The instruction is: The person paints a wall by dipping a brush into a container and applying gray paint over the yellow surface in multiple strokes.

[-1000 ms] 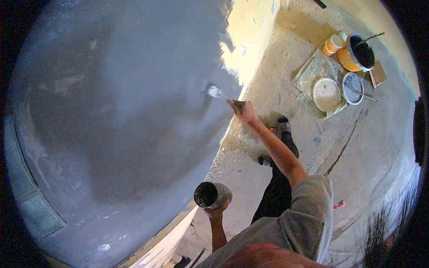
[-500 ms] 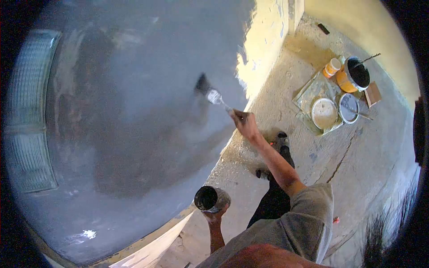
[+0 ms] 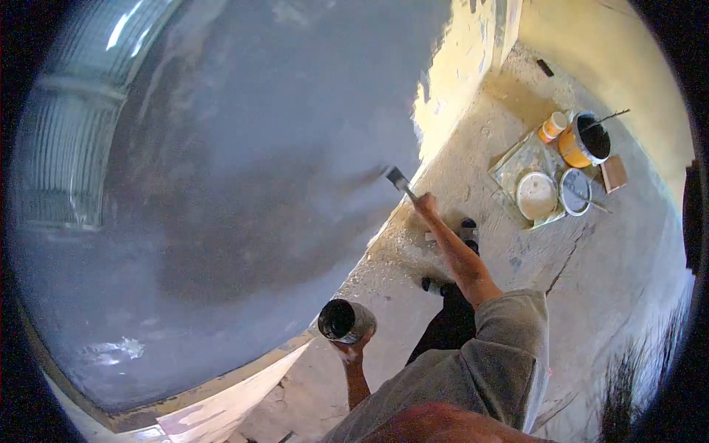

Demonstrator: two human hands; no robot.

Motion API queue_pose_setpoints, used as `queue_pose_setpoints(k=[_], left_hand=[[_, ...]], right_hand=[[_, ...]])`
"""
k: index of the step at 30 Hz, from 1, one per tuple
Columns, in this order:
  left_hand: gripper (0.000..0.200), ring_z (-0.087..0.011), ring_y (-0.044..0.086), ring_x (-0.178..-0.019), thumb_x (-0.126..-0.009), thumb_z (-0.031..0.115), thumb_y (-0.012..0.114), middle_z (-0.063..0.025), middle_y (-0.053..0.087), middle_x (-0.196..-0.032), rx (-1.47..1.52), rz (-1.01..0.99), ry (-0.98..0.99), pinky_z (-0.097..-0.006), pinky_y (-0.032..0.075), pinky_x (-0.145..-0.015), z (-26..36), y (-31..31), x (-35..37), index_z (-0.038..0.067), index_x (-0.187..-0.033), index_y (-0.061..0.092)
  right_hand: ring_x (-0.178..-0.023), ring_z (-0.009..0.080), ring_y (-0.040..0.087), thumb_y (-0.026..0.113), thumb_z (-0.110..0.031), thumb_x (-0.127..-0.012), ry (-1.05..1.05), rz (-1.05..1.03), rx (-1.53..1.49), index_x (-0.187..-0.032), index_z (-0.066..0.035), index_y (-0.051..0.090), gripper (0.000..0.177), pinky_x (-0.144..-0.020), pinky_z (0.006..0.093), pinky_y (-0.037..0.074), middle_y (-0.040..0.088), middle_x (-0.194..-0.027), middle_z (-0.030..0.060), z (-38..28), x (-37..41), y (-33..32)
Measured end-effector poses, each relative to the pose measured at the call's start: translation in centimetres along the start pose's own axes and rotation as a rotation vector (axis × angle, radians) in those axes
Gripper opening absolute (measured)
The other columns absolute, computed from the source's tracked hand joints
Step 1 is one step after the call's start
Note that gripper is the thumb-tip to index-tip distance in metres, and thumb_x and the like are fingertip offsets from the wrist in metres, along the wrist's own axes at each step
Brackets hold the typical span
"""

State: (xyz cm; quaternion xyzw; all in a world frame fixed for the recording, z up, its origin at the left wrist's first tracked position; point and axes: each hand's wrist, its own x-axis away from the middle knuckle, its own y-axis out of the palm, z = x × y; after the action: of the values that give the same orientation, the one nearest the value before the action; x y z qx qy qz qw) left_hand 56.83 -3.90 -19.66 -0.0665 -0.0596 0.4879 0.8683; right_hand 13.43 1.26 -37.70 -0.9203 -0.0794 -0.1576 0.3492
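My right hand (image 3: pixel 426 204) grips a paintbrush (image 3: pixel 399 180) whose bristles press against the lower right part of a wall (image 3: pixel 244 162) coated in wet grey paint. My left hand (image 3: pixel 351 347) holds a small paint can (image 3: pixel 344 321), dark inside, at waist height near the wall's base. My legs and shoes (image 3: pixel 465 229) stand on the concrete floor below the brush. Unpainted yellow wall (image 3: pixel 458 66) shows to the right of the grey area.
On the floor at the right lies a sheet (image 3: pixel 526 164) with an orange bucket (image 3: pixel 582 140) holding a stick, a small orange jar (image 3: pixel 552 126), a white lid (image 3: pixel 537 196) and a grey lid (image 3: pixel 575 191). A ribbed window (image 3: pixel 70 140) is at the left.
My right hand has swept the brush down and to the right along the wall, toward the edge of the grey paint. The view has tilted; the can stays in my left hand.
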Motion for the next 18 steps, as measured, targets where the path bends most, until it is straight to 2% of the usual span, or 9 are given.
queue_pose_setpoints(k=[2, 3, 7, 9, 11, 12, 14, 16, 18], left_hand=[[0.088, -0.0316, 0.041, -0.122, -0.074, 0.046, 0.073, -0.0140, 0.040, -0.136, 0.044, 0.022, 0.013, -0.0520, 0.036, -0.102, 1.6, -0.1, 0.7, 0.009, -0.140, 0.029], [0.094, -0.0302, 0.035, -0.127, -0.077, 0.054, 0.067, -0.0131, 0.031, -0.143, -0.137, 0.020, 0.133, -0.0488, 0.034, -0.104, 3.6, 1.3, 2.0, 0.009, -0.144, 0.020], [0.093, -0.0314, 0.045, -0.116, -0.071, 0.043, 0.078, -0.0176, 0.041, -0.129, -0.015, 0.033, 0.235, -0.0452, 0.047, -0.089, -3.3, -2.1, 0.9, 0.007, -0.138, 0.024], [0.091, -0.0313, 0.047, -0.115, -0.073, 0.041, 0.076, -0.0176, 0.041, -0.129, 0.310, 0.004, 0.101, -0.0455, 0.050, -0.086, 8.0, 2.0, 0.9, 0.006, -0.138, 0.023], [0.084, -0.0299, 0.048, -0.115, -0.078, 0.041, 0.071, -0.0172, 0.041, -0.129, 0.153, -0.088, 0.249, -0.0441, 0.052, -0.083, 7.7, 1.3, -0.1, 0.005, -0.137, 0.024], [0.081, -0.0291, 0.048, -0.115, -0.079, 0.042, 0.069, -0.0161, 0.042, -0.129, 0.232, -0.093, 0.159, -0.0435, 0.051, -0.084, 7.1, 0.9, -0.5, 0.004, -0.136, 0.025], [0.079, -0.0283, 0.048, -0.115, -0.080, 0.044, 0.067, -0.0150, 0.043, -0.128, 0.320, -0.091, 0.049, -0.0429, 0.050, -0.086, 5.9, 0.4, -0.3, 0.004, -0.135, 0.026], [0.100, -0.0316, 0.036, -0.126, -0.077, 0.065, 0.060, -0.0136, 0.031, -0.140, 0.164, -0.025, 0.205, -0.0486, 0.037, -0.101, 4.8, -0.2, -1.1, 0.009, -0.144, 0.014], [0.093, -0.0312, 0.038, -0.124, -0.080, 0.061, 0.060, -0.0136, 0.034, -0.137, 0.176, -0.035, 0.300, -0.0488, 0.037, -0.100, 3.5, -1.4, -1.8, 0.008, -0.143, 0.017]], right_hand=[[-0.049, 0.0209, 0.055, 0.064, -0.055, -0.079, -0.278, -0.080, -0.163, -0.065, 0.004, 0.061, 0.061, -0.049, 0.0413, 0.042, 0.052, -0.054, 0.0216, -5.0, 0.6, -3.1], [-0.046, 0.0150, 0.041, 0.062, -0.048, -0.084, -0.420, -0.048, -0.253, -0.062, 0.006, 0.055, 0.059, -0.045, 0.0385, 0.036, 0.039, -0.050, 0.0179, -8.3, 2.0, -5.5], [-0.047, 0.0098, 0.035, 0.060, -0.040, -0.089, -0.535, -0.046, -0.571, -0.063, 0.003, 0.057, 0.050, -0.043, 0.0308, 0.034, 0.040, -0.046, 0.0066, -16.7, 10.4, -15.9], [-0.047, 0.0079, 0.037, 0.060, -0.038, -0.090, -0.618, -0.058, -0.678, -0.065, 0.001, 0.059, 0.047, -0.042, 0.0279, 0.033, 0.042, -0.046, 0.0021, -17.7, 10.8, -16.7], [-0.047, 0.0064, 0.042, 0.063, -0.039, -0.088, -0.593, -0.204, -0.633, -0.070, -0.003, 0.064, 0.041, -0.043, 0.0246, 0.036, 0.048, -0.051, -0.0028, -17.0, 8.7, -14.3], [-0.047, 0.0064, 0.042, 0.063, -0.039, -0.088, -0.599, -0.213, -0.613, -0.070, -0.003, 0.064, 0.041, -0.043, 0.0246, 0.036, 0.048, -0.051, -0.0028, -15.7, 7.5, -12.3], [-0.046, 0.0093, 0.050, 0.067, -0.043, -0.083, -0.417, -0.171, -0.495, -0.071, 0.000, 0.064, 0.044, -0.045, 0.0263, 0.042, 0.052, -0.052, 0.0014, -10.5, 5.2, -7.1], [-0.049, 0.0172, 0.058, 0.071, -0.050, -0.076, -0.056, -0.304, -0.013, -0.075, 0.002, 0.065, 0.053, -0.047, 0.0327, 0.047, 0.059, -0.057, 0.0077, -5.1, 2.3, -4.1], [-0.059, 0.0257, 0.065, 0.072, -0.058, -0.069, -0.292, 0.115, 0.240, -0.079, 0.005, 0.064, 0.065, -0.050, 0.0395, 0.050, 0.064, -0.065, 0.0153, 1.6, 3.9, -3.3]])
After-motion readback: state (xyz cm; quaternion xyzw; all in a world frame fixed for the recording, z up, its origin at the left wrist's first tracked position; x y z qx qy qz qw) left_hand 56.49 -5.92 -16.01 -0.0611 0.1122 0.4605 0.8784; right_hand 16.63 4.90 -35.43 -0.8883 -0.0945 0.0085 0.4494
